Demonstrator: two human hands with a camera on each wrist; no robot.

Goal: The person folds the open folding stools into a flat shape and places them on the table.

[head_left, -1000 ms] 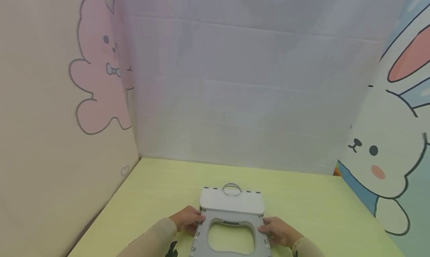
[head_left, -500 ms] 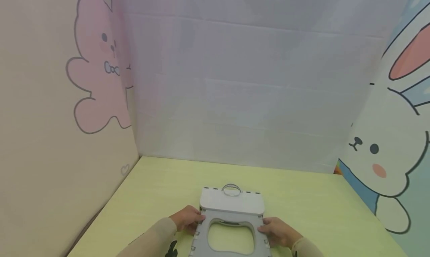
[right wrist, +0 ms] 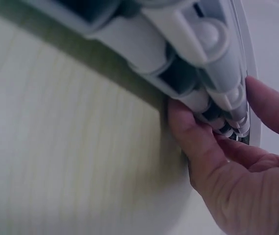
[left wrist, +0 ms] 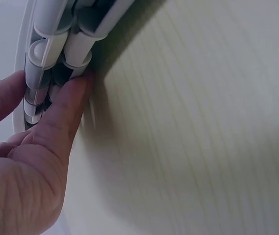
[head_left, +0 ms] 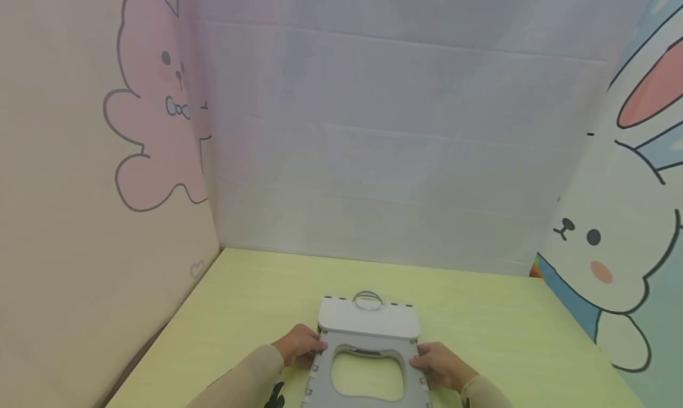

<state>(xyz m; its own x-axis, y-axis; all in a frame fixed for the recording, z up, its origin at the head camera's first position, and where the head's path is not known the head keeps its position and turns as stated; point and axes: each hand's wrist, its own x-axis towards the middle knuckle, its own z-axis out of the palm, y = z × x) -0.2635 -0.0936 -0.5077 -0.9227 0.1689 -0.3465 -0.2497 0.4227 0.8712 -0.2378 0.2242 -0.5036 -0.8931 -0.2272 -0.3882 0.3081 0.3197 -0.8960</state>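
Note:
A folded-flat folding stool point(head_left: 369, 319), with a white panel, a grey frame and a large opening, lies on the table at the bottom middle of the head view. A thin loop handle point(head_left: 368, 298) sticks up at its far end. My left hand point(head_left: 300, 344) grips the stool's left side, and my right hand point(head_left: 441, 365) grips the opposite side. Both wrist views show the thumb on the upper face and fingers tucked under the row of hinges point(right wrist: 213, 44). The stool's near end falls outside the head view.
The pale yellow table point(head_left: 256, 277) has wood-like grain. A plain whitish sheet point(head_left: 384, 159) hangs behind it. Walls stand at both sides, the left one with a pink rabbit point(head_left: 160, 129) printed on it and the right one with a white rabbit point(head_left: 624, 248).

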